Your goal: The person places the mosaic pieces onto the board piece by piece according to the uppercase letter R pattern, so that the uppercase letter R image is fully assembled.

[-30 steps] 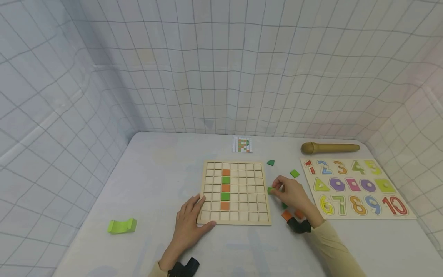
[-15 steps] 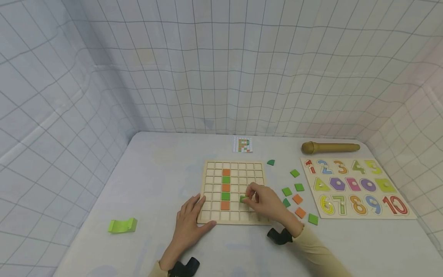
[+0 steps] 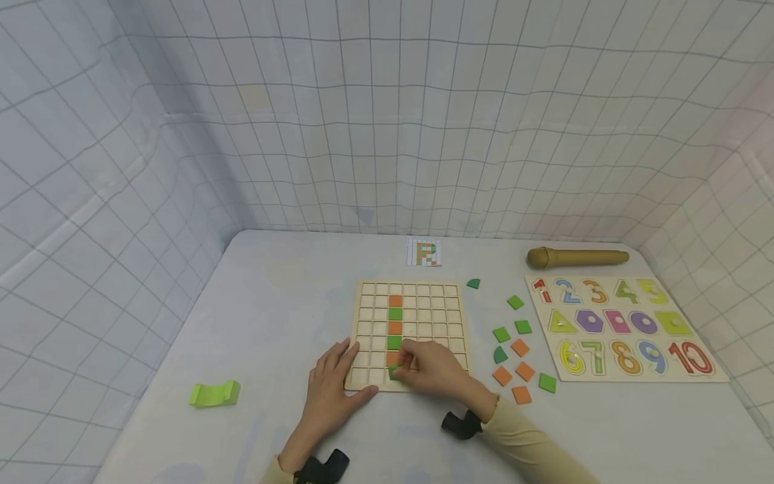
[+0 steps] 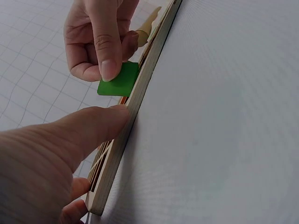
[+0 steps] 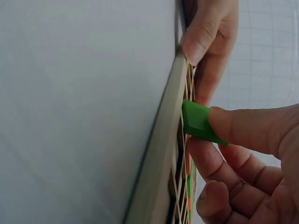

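A wooden grid board (image 3: 434, 388) lies in the middle of the table, with a column of orange and green square tiles (image 3: 395, 328) set in its cells. My right hand (image 3: 432, 368) pinches a green square tile (image 5: 200, 120) between thumb and fingers, over the cell just below the lowest orange tile. In the left wrist view that green tile (image 4: 118, 80) is tilted at the board's near edge. My left hand (image 3: 331, 386) rests at the board's near left corner, its thumb (image 4: 100, 123) along the near edge and its fingers by the left side.
Right of the board lie loose orange tiles (image 3: 525, 371), green tiles (image 3: 523, 327) and green quarter-round pieces (image 3: 474, 284). A pattern card (image 3: 424, 253) is behind the board. Further right are a number puzzle (image 3: 623, 329) and a brown microphone-shaped stick (image 3: 577, 259). A curved green block (image 3: 214, 394) sits far left.
My right hand has carried the green tile from the right of the board leftward across it to the bottom of the tile column. My left hand has stayed put.
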{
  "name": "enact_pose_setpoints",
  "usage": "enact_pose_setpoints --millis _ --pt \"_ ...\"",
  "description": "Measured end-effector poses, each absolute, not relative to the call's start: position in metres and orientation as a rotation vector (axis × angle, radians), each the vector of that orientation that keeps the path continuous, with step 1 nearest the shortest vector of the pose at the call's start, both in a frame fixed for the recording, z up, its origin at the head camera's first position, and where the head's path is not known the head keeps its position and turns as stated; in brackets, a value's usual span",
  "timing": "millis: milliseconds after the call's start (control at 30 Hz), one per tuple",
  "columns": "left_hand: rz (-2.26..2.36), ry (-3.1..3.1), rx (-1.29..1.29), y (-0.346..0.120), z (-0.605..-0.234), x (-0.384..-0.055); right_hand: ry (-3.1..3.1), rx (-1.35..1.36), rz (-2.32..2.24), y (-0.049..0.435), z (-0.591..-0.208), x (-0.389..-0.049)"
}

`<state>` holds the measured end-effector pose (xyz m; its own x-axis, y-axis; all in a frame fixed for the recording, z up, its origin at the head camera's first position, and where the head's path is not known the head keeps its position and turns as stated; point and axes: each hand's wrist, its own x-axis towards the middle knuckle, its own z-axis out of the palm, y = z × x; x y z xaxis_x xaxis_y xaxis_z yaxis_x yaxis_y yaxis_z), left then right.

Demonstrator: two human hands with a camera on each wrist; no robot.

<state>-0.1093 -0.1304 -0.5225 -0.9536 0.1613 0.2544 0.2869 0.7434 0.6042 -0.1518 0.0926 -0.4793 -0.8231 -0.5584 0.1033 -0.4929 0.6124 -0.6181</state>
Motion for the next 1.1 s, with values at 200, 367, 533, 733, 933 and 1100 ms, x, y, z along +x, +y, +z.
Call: enact_pose_setpoints --millis 200,367,533,733,933,1100 --pt "-0.977 -2.754 -0.369 -0.1313 -0.5221 -0.1095 2.742 -0.891 -0.961 0.0868 -0.4785 -0.1508" --pt "-0.982 -2.762 -0.365 -0.132 -0.5221 -0.1098 2.742 -0.853 -0.933 0.0844 -0.4781 -0.1519" --pt "-0.979 -2.76 -0.363 -0.1319 -0.522 -0.1101 2.759 -0.845 -0.887 0.0831 -0.4788 -0.1527" --pt "-0.985 -2.761 -0.366 -0.1321 -0.5218 -0.1101 2.777 -0.847 -0.858 0.0836 -0.4803 -0.1529" --pt "-0.991 -2.756 -0.37 -0.131 -0.5217 -0.1094 2.771 -0.862 -0.851 0.0856 -0.4804 -0.1529" --pt "-0.992 -2.759 -0.366 -0.1303 -0.5204 -0.109 2.742 -0.938 -0.844 0.0898 -0.4809 -0.1534"
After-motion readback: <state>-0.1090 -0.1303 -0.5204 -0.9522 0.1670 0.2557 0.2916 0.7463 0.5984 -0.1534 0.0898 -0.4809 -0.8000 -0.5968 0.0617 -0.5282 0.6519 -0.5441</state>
